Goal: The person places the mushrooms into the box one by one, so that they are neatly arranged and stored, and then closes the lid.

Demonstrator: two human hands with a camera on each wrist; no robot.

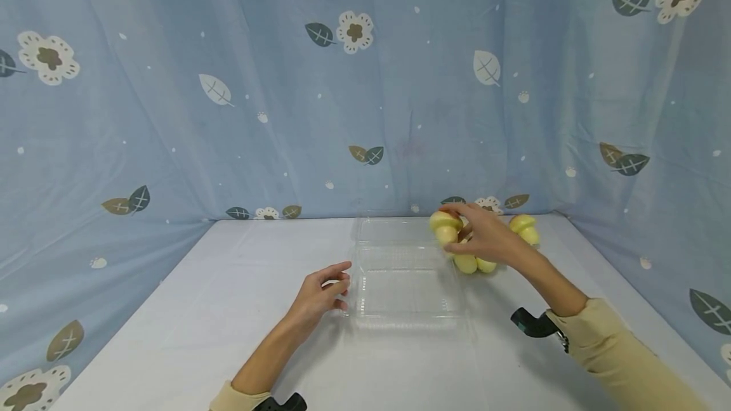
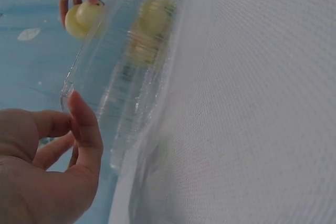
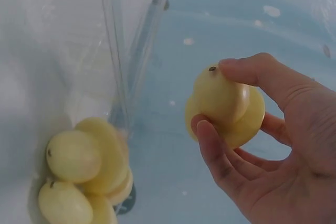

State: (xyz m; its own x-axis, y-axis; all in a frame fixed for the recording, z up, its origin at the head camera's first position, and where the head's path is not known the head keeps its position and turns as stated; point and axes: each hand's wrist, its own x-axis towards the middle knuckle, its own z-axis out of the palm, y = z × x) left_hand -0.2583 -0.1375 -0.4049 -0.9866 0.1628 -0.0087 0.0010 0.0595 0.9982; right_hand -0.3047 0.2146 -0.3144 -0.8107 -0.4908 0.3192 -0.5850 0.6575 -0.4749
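Observation:
A clear plastic clamshell box (image 1: 410,317) lies open and looks empty inside, its hinged half (image 1: 394,230) extending toward the back. At its left edge is my left hand (image 1: 320,293), its fingers loosely curved and the fingertips right at the rim. My right hand (image 1: 482,233) pinches a yellow toy mushroom (image 1: 446,226) between thumb and fingers, up near the box's right side; the right wrist view shows this mushroom (image 3: 223,103) above the others. Under the right hand sit more mushrooms (image 1: 465,264), partly hidden by it; the right wrist view shows several (image 3: 76,156) bunched together.
One more yellow mushroom (image 1: 524,228) stands at the back right of the white table (image 1: 240,290). A blue curtain (image 1: 274,100) with flowers and leaves hangs behind and along both sides. Black wrist camera mounts (image 1: 533,323) stick out from the sleeves.

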